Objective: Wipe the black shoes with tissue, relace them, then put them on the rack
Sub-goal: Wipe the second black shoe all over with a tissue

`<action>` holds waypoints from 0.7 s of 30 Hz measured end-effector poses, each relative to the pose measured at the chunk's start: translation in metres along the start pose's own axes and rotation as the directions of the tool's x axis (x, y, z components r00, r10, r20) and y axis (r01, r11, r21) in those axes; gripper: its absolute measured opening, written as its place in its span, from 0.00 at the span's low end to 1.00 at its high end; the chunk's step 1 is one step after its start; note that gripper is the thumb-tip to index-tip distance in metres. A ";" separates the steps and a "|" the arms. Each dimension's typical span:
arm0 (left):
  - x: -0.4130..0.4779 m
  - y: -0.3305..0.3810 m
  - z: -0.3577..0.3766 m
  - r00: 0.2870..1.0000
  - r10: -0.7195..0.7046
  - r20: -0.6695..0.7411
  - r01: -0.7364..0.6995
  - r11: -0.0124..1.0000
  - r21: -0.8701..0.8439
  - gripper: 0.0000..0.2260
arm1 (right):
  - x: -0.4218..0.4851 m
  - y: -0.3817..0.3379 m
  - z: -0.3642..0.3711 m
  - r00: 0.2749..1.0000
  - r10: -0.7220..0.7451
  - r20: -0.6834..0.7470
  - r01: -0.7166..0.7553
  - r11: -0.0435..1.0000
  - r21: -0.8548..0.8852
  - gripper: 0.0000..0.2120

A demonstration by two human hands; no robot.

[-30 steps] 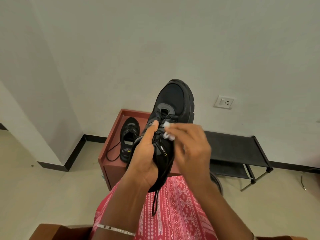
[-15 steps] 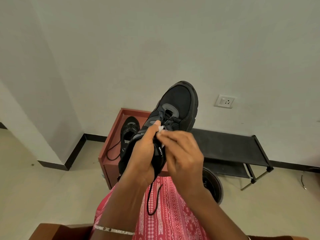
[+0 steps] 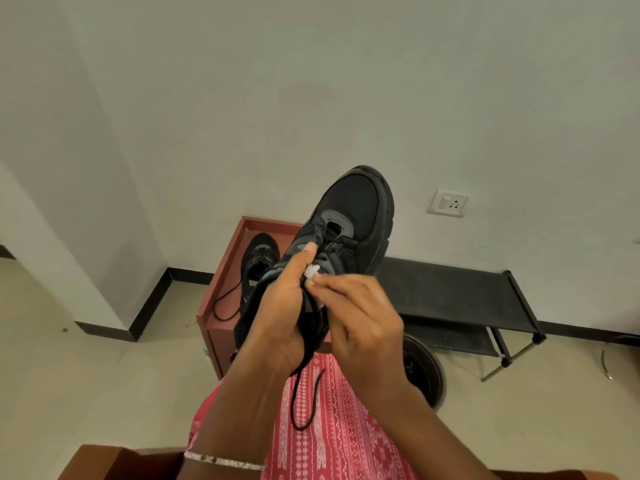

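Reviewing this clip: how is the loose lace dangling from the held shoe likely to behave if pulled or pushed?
Probably floppy: the lace droops from the black shoe, gripped in the left hand, and curls into a loop over the lap. Likely very light, since it hangs thin and free. A push would probably just fold it.
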State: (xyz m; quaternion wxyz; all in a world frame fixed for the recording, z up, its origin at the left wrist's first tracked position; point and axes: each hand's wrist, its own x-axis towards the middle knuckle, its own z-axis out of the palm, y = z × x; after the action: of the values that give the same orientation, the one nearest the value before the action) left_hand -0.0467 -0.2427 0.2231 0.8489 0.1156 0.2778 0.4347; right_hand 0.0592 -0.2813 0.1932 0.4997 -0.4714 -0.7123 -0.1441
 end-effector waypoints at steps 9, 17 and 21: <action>-0.007 0.000 0.013 0.997 0.055 0.049 -0.057 0.997 0.053 0.19 | 0.030 0.026 -0.011 0.989 0.066 -0.130 -0.085 0.985 -0.147 0.09; -0.003 0.003 0.006 1.000 0.019 -0.021 -0.019 1.000 0.020 0.24 | 0.008 0.010 -0.002 0.999 0.012 -0.039 -0.015 0.997 -0.074 0.14; -0.007 0.001 0.012 0.996 0.087 0.007 -0.087 0.992 0.088 0.18 | 0.035 0.040 -0.014 0.984 0.111 -0.140 -0.133 0.978 -0.160 0.08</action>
State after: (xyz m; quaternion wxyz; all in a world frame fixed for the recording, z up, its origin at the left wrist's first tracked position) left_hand -0.0432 -0.2472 0.2360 0.8237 0.1657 0.2899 0.4583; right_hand 0.0978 -0.2517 0.2192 0.5114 -0.5444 -0.6330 -0.2036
